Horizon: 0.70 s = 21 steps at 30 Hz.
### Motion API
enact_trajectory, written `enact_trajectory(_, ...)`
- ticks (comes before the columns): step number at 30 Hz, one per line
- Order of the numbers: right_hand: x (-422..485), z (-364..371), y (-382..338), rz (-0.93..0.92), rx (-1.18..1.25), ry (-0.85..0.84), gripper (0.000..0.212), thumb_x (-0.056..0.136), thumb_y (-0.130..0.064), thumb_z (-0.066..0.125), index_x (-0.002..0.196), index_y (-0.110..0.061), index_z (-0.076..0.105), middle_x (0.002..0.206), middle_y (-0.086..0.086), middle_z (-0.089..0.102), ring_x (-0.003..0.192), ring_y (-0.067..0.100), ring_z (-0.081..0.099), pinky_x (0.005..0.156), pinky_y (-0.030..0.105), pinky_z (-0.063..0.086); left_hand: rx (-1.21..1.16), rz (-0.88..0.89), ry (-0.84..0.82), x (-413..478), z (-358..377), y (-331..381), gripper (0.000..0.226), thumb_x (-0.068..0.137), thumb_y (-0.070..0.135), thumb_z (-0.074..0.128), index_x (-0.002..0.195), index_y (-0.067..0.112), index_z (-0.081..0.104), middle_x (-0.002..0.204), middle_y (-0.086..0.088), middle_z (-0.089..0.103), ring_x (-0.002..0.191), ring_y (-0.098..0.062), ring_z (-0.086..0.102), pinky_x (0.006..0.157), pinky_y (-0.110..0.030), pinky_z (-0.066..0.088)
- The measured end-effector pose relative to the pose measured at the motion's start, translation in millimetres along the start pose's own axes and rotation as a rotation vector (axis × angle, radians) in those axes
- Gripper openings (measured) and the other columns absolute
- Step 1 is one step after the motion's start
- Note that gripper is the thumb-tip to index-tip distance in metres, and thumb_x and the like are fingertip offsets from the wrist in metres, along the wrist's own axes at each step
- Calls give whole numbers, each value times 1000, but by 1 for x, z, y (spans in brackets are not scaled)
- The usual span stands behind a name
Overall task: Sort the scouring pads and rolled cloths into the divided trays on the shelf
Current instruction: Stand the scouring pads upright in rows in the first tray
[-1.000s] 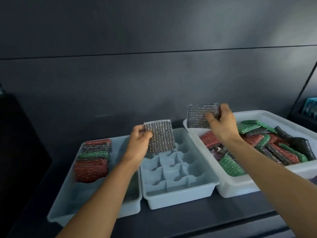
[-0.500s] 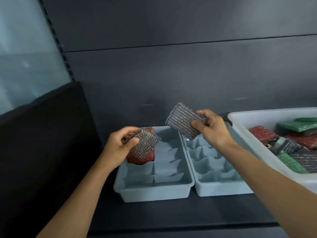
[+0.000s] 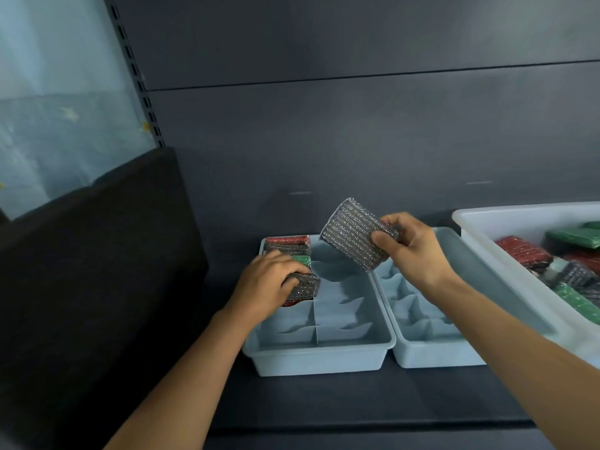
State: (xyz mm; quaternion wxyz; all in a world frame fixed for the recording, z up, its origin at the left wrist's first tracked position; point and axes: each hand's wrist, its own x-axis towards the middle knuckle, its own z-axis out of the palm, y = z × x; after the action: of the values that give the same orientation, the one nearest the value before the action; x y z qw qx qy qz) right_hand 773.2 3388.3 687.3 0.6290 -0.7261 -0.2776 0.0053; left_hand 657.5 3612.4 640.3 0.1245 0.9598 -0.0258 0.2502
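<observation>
Fingers [image 3: 292,280] of my left hand [image 3: 266,282] grip a silver mesh scouring pad [image 3: 305,285] in the pale-blue divided tray [image 3: 321,358], left column; my right hand [image 3: 414,253] pinches a second silver pad [image 3: 352,235] above. Much remains, I judge: the white plastic bin [image 3: 519,213] at right looks loaded.

A dark grey back panel [image 3: 357,141] fills most of the view, crossed by a thin horizontal seam [image 3: 357,78] and lighter toward the upper right. A slotted metal upright [image 3: 136,76] runs along its left edge. Beyond that lies a pale blue surface [image 3: 58,108], perhaps a curtain or frosted pane. A black slab [image 3: 91,271] stands at lower left beside the dark shelf [image 3: 357,397].
</observation>
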Motion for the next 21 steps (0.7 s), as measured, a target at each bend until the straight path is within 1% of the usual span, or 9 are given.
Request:
enact_trajectory(3,-5,2,2,15,-16,-13,8,90,-4,63,92,-11,60,72,5,63,52,-1,54,53,11,43,-5,69,-16,-3,8,-2,27,82,7,72,105,22,74,100,8,72,94,-14,59,81,-31,50)
enact_trajectory(7,-12,6,3,30,-12,-40,7,90,-2,63,95,-6,60,67,0,63,49,-3,54,50,10,42,3,72,87,-2,3,-14,29,78,2,76,104,16,74,93,3,72,88,-18,62,75,-31,52)
enact_trajectory(9,-14,9,3,38,-3,-44,7,90,-2,62,96,-5,60,65,-1,61,46,-4,52,49,9,40,5,79,73,-4,3,-17,30,78,2,77,104,15,75,94,2,73,88,-19,63,75,-31,53)
enact_trajectory(11,-16,12,4,38,-6,-50,7,90,-3,62,96,-6,60,63,-4,59,44,-3,50,48,8,38,-19,45,-4,-9,9,-21,30,80,4,75,108,17,75,98,2,73,92,-19,63,79,-34,54)
enact_trajectory(13,-18,14,4,44,3,-53,7,90,-3,63,94,-8,60,60,-8,58,43,-3,48,47,8,37,-53,-24,-70,-13,11,-21,29,83,10,74,111,18,74,102,2,72,98,-17,60,85,-38,52)
enact_trajectory(15,-19,17,5,49,-1,-56,11,89,-4,64,89,-14,60,59,-11,59,44,-3,48,47,9,38,-1,-31,-34,-13,11,-24,30,81,18,77,110,22,75,101,4,68,99,-15,56,84,-34,47)
enact_trajectory(17,-20,19,6,49,-21,-61,14,88,-6,66,86,-19,60,64,-9,62,48,-2,50,49,11,41,55,-53,47,-13,9,-27,28,77,24,80,104,26,76,99,7,65,97,-14,54,81,-32,40)
enact_trajectory(19,-21,21,8,53,-34,-71,17,87,-7,68,84,-22,61,67,-7,64,51,2,53,51,17,46,15,-127,55,-16,6,-30,21,77,24,80,98,26,77,96,9,66,94,-13,56,81,-35,43)
enact_trajectory(21,-23,26,9,76,1,-120,19,85,-3,69,82,-21,63,70,-5,66,55,9,55,54,26,52,-50,-185,11,-18,6,-35,17,79,20,79,96,24,78,96,9,67,94,-13,56,83,-35,47)
